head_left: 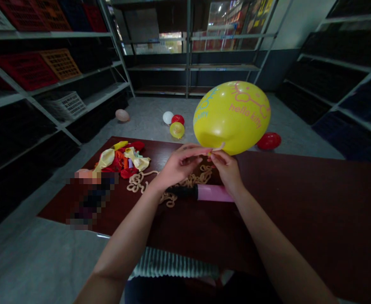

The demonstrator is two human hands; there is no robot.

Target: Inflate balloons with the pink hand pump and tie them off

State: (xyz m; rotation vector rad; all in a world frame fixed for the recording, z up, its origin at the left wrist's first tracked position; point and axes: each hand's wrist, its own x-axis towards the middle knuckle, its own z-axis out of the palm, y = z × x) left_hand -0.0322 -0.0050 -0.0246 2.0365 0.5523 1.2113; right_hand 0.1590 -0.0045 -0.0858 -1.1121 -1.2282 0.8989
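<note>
Left hand (181,164) and right hand (228,168) were at the neck (209,155) of the yellow balloon (233,114).
Right hand's fingers looked clamped there; left's grip, couldn't tell. Firm pinch seemed key.

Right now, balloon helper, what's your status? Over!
Left hand, right hand: both at near end of big yellow balloon. Balloon inflated. Pink-and-black tube on table, seemingly not in the way.

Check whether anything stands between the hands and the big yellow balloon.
Nothing visible does: the left hand and right hand meet at the lower end of the yellow balloon, where only a short pale strand also shows. The pink-and-black pump lies on the table, out of the way.
</note>
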